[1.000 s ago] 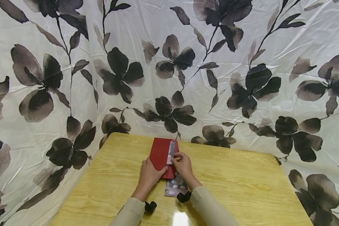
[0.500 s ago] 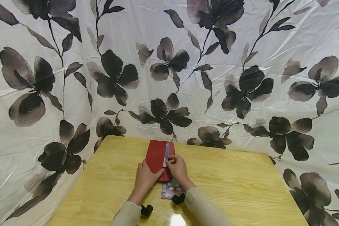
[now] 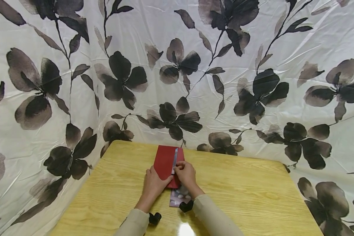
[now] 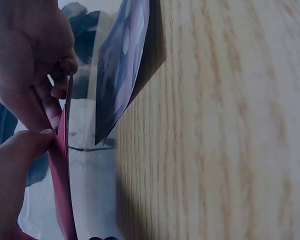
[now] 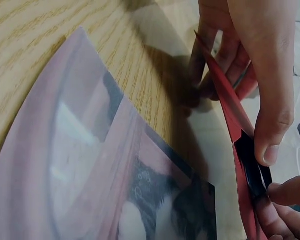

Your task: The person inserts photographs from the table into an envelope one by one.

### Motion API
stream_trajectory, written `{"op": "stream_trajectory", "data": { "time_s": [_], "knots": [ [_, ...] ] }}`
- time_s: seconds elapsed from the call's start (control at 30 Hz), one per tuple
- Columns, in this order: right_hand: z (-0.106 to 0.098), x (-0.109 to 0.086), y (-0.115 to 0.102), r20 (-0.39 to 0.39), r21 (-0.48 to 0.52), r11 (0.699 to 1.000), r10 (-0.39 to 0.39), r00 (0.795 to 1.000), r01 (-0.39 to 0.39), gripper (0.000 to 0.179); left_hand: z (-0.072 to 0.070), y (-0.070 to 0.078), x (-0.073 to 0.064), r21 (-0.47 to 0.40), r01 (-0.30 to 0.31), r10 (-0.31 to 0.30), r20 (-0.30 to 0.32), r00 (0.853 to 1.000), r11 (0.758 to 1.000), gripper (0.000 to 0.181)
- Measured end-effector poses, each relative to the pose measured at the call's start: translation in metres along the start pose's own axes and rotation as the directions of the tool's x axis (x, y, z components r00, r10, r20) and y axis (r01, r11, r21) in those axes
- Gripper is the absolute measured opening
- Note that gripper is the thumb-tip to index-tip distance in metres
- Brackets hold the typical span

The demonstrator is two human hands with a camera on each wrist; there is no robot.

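My left hand (image 3: 154, 184) grips the red envelope (image 3: 164, 160) by its near left part, thumb over the front and fingers behind it, as the right wrist view shows. From the opening along the envelope's right side sticks a narrow strip of a glossy printed photo (image 3: 175, 159). My right hand (image 3: 186, 174) pinches that photo's edge between thumb and fingertips, close to my left thumb (image 5: 270, 140). Most of this photo is hidden inside the envelope. Below the envelope lies another photo (image 3: 176, 198), pinkish with dark figures, partly covered by the envelope and my right wrist.
A yellow wood-grain table (image 3: 239, 186) spreads under both hands. Behind it and at the left hangs a white cloth (image 3: 218, 105) with dark flowers. Black wrist mounts (image 3: 155, 218) stick out from the beige sleeves (image 3: 215, 216).
The strip of photo outside the envelope has become narrower, as my right hand moved it leftward into the opening. My left hand keeps its grip on the envelope.
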State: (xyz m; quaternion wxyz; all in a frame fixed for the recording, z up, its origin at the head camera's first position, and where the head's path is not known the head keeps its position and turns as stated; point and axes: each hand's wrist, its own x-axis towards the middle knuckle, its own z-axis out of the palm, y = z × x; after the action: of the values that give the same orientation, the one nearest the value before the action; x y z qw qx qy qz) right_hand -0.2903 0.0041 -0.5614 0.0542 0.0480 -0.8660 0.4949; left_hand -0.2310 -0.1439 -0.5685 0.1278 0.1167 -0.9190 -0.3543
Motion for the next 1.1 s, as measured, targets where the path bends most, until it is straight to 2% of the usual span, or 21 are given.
{"op": "stream_trajectory", "data": {
  "time_s": [0.3,0.5,0.73,0.93,1.1],
  "knots": [
    [0.001,0.002,0.002,-0.009,-0.027,1.0,-0.004,1.0,0.004,0.012,0.003,0.001,0.0,0.0,-0.006,0.006,0.003,1.0,1.0,0.094],
    [-0.006,0.003,0.001,-0.005,0.028,0.999,-0.016,1.0,0.016,0.013,0.0,0.005,0.003,0.0,0.003,-0.003,0.009,1.0,1.0,0.094],
    [-0.026,-0.002,0.008,0.018,0.074,0.997,-0.004,1.0,0.003,0.015,-0.003,0.005,0.002,-0.009,0.025,-0.025,0.021,0.999,1.0,0.1],
    [-0.045,-0.006,0.017,0.02,0.062,0.998,-0.008,1.0,0.007,0.018,-0.004,0.002,0.003,-0.011,0.041,-0.04,0.018,0.999,0.999,0.101],
    [-0.059,-0.012,0.024,0.044,0.015,1.0,-0.018,0.999,0.017,0.021,-0.004,0.001,0.002,-0.015,0.056,-0.056,0.03,0.998,0.998,0.101]
  ]
}}
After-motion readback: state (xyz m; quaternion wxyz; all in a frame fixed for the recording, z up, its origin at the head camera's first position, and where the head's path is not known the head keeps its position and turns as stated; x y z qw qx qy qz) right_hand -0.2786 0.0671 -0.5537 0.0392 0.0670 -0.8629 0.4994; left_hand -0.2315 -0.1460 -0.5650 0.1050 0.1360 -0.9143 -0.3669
